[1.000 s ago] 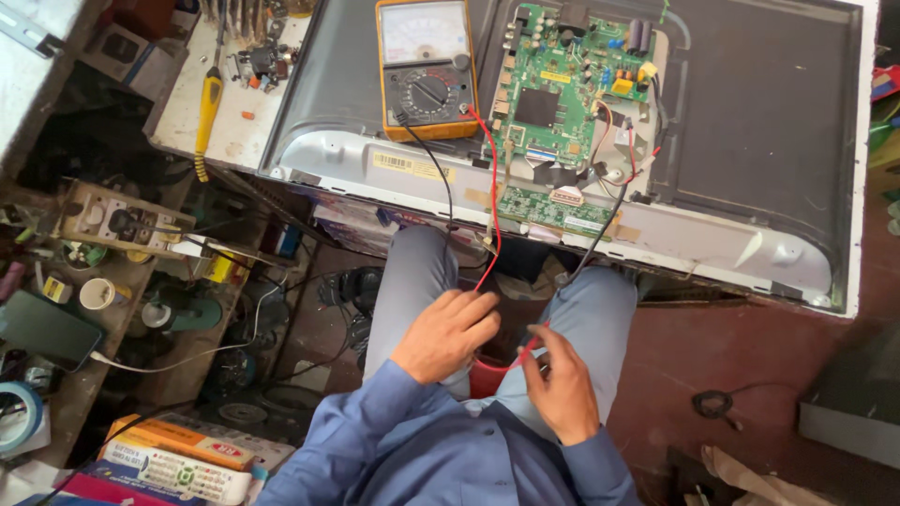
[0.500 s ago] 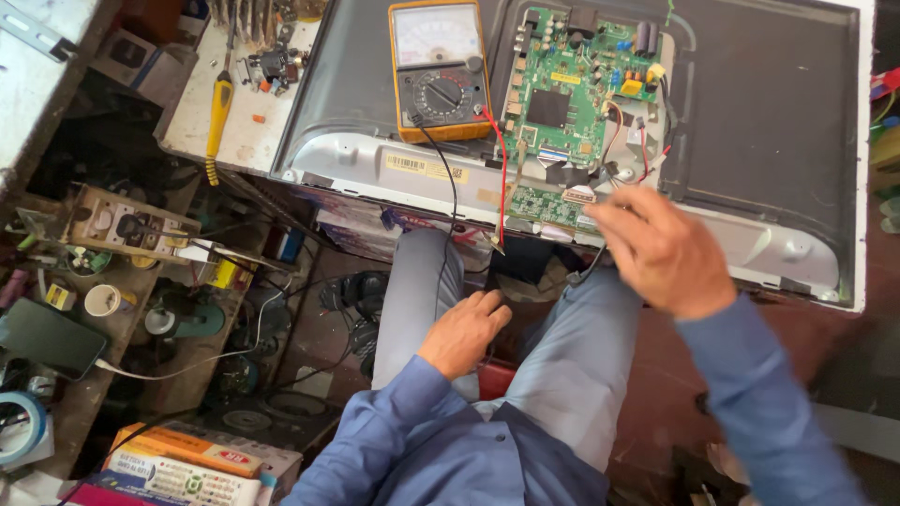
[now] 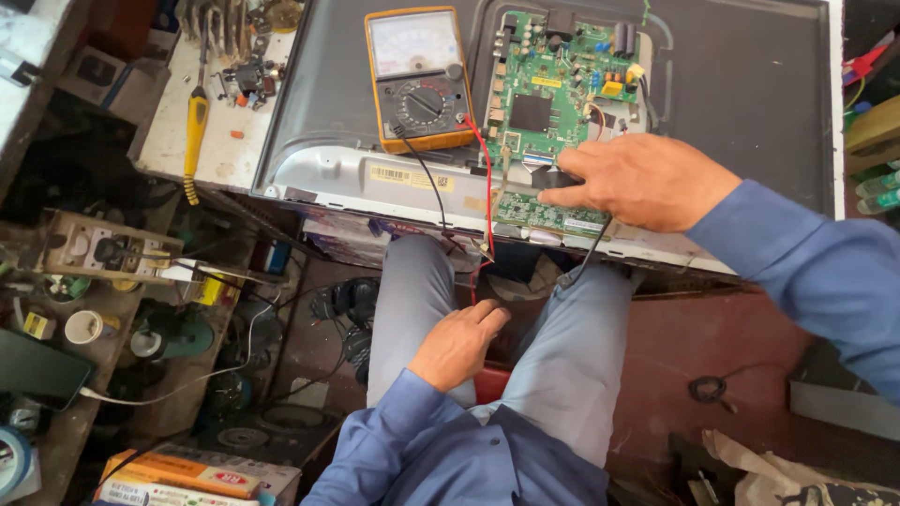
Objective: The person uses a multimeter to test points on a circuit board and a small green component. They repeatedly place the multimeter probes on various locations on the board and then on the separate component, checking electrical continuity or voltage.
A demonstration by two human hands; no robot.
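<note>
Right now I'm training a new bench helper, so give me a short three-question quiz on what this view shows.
1. True or false: the right hand rests on the green circuit board.
2. Where is the left hand? A) on the analog multimeter B) on the person's lap, between the knees C) holding the yellow-handled screwdriver
3. What colours are the two leads running down from the multimeter?

Key
1. True; its fingers touch the board's lower edge.
2. B
3. One red, one black.
</note>
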